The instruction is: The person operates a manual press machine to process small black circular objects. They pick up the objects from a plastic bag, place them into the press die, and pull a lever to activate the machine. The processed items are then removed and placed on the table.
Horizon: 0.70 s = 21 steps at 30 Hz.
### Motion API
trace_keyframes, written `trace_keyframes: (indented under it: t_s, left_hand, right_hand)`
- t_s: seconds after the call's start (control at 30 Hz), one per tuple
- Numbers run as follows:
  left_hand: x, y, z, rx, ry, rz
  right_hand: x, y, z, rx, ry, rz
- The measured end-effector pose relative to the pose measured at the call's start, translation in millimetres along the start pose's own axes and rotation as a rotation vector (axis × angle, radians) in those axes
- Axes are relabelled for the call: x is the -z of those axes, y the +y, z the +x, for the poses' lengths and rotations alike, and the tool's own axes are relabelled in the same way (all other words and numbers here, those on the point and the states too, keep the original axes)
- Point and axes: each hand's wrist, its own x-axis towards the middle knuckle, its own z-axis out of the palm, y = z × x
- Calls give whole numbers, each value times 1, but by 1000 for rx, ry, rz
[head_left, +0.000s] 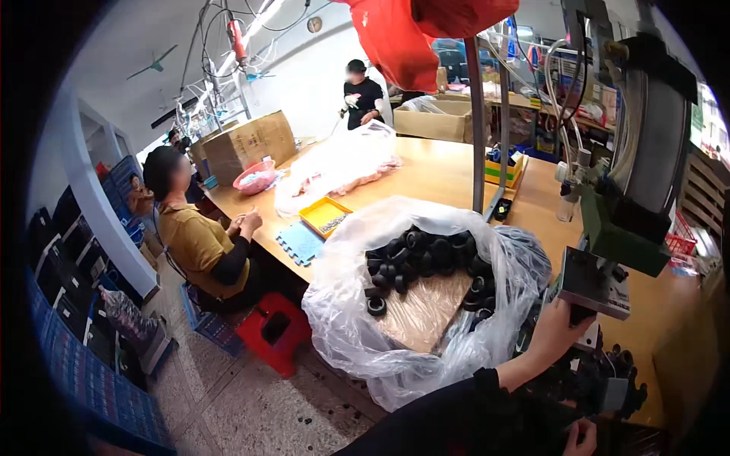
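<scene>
My left hand (549, 334) reaches up beneath the metal block (597, 283) of a green and black press. Its fingers are closed on a small black part (581, 314) under the block, mostly hidden by the hand and metal. Low at the picture's edge, my right hand (582, 438) has curled fingers; what they hold, if anything, is hidden. Left of the press stands a big clear plastic bag (346, 334), rolled open, with many black ring-shaped parts (426, 254) around a cardboard piece (426, 308). More black parts (627, 376) lie in a dark pile beside my left hand.
A co-worker in a mustard top (194, 243) sits at the wooden table (433, 163), near a yellow tray (325, 216) and a blue foam mat (299, 243). A red stool (275, 334) stands on the floor. Metal posts (477, 137) rise beyond the bag. Another person (363, 99) stands behind.
</scene>
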Motion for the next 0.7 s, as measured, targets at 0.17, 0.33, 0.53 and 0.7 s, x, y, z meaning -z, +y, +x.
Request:
trace_keyframes:
  t_s: [0.17,0.33,0.53,0.7]
  left_hand:
    - [-14,-13,1,47,-9,40]
    - [-28,-6,8,120,-46,-38]
    - [-37,-23,8,110,37,-138]
    - [-30,-13,12,155,31,-240]
  right_hand:
    - [1,9,1,53,-61,0]
    - [4,13,2,38,-19,-36]
    - [11,9,-3,70,-8,17]
    - [6,13,-2,141,42,-3]
